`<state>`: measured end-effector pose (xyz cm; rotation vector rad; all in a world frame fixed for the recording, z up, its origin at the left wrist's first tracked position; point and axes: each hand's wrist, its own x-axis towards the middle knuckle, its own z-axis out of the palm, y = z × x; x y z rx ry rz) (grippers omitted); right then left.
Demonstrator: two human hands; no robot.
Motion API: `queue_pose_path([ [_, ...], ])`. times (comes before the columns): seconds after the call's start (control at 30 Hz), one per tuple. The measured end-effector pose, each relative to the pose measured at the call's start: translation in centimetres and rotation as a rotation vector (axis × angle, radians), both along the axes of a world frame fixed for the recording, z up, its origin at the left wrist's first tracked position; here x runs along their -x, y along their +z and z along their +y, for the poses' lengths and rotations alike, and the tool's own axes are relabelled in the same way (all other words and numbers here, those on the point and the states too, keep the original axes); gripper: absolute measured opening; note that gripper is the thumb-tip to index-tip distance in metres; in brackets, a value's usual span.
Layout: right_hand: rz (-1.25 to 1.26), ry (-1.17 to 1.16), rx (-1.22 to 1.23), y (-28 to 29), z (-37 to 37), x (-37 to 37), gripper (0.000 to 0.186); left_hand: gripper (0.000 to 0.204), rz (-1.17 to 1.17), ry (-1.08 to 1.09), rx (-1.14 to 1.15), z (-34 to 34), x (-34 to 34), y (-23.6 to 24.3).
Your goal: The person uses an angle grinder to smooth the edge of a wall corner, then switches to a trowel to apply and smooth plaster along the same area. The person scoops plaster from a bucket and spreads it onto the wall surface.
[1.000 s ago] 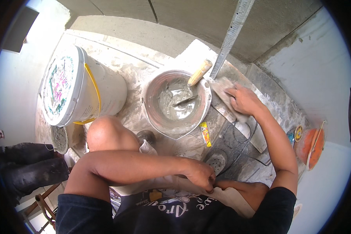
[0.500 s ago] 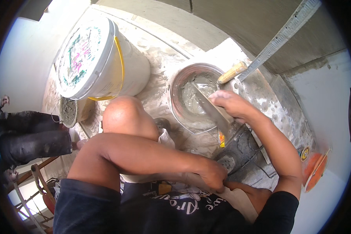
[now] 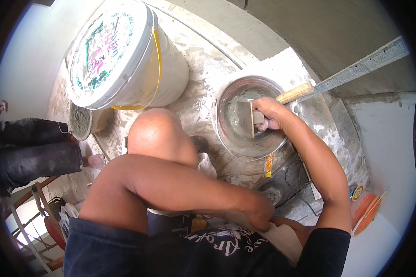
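My right hand (image 3: 270,113) is closed round the handle of a flat-bladed plastering trowel (image 3: 240,116). The trowel is down inside a round bucket (image 3: 221,131), its blade against wet grey mortar (image 3: 235,94). Across my lap lies my left arm, and my left hand (image 3: 259,211) bends down near my shirt and right arm, its fingers hidden. A wooden tool handle (image 3: 295,93) rests at the bucket's right rim, beside a long perforated metal strip (image 3: 360,69).
A big white lidded pail (image 3: 168,78) with a yellow handle stands at the left; behind it is a mortar container (image 3: 81,122). Another person's dark-trousered legs (image 3: 37,157) are at far left. A black tool case (image 3: 286,177), yellow-red packet (image 3: 269,165) and orange object (image 3: 367,212) lie right.
My right hand has lowered the trowel from above the bucket's near rim into the bucket, turning the blade flat toward the mortar. The whole view has shifted slightly; my left hand stays by my lap.
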<state>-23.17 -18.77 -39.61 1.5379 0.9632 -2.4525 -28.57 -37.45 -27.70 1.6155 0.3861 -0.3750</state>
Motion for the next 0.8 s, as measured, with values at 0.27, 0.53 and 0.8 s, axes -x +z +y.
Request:
queue_pose_path([
  [0.27,-0.053,0.061,0.031,-2.8,2.5,2.2,0.011,0.047,0.003,-0.01,-0.045,0.5,0.6,0.0],
  [0.53,0.023,0.197,0.047,-1.2,3.5,2.1,0.01,0.047,0.015,-0.015,-0.041,0.6,0.6,-0.3],
  [0.8,0.276,0.404,-0.443,7.1,1.3,-9.7,0.034,0.044,0.069,-0.095,0.036,1.2,-0.2,0.2],
])
